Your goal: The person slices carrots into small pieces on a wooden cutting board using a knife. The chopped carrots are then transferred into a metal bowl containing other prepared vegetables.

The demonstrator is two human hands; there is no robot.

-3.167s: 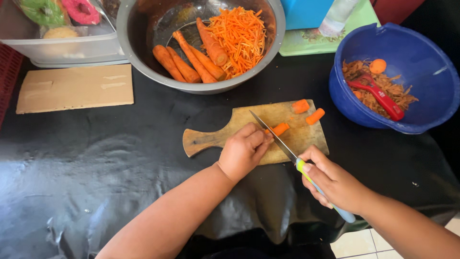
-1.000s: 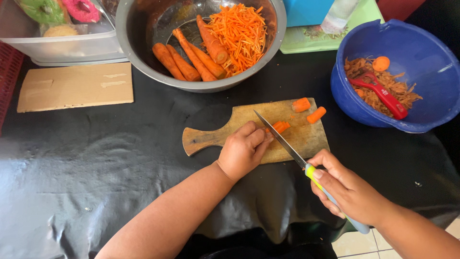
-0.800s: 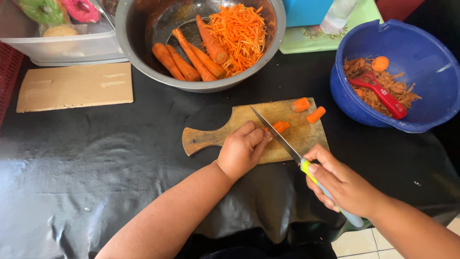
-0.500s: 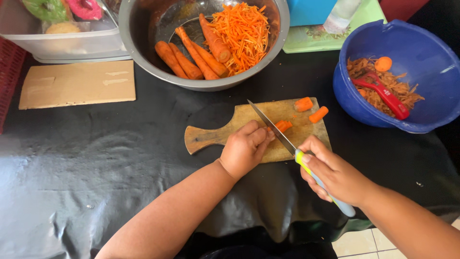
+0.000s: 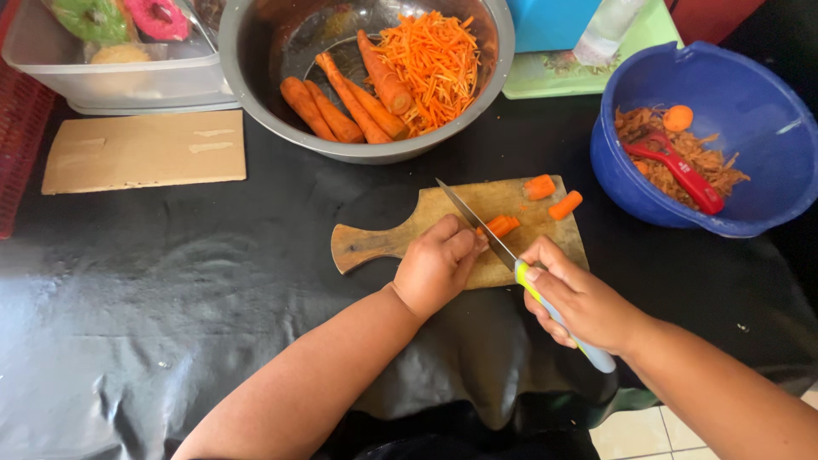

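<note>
Two hands closed, left (image 5: 436, 268) on carrot piece (image 5: 501, 225), right (image 5: 582, 300) gripping knife (image 5: 511, 260), mid-board (image 5: 379, 241), edges free.

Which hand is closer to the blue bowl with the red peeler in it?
Right. The right hand grips the knife just below and left of the blue bowl. The left hand rests on the cutting board, farther left.
</note>
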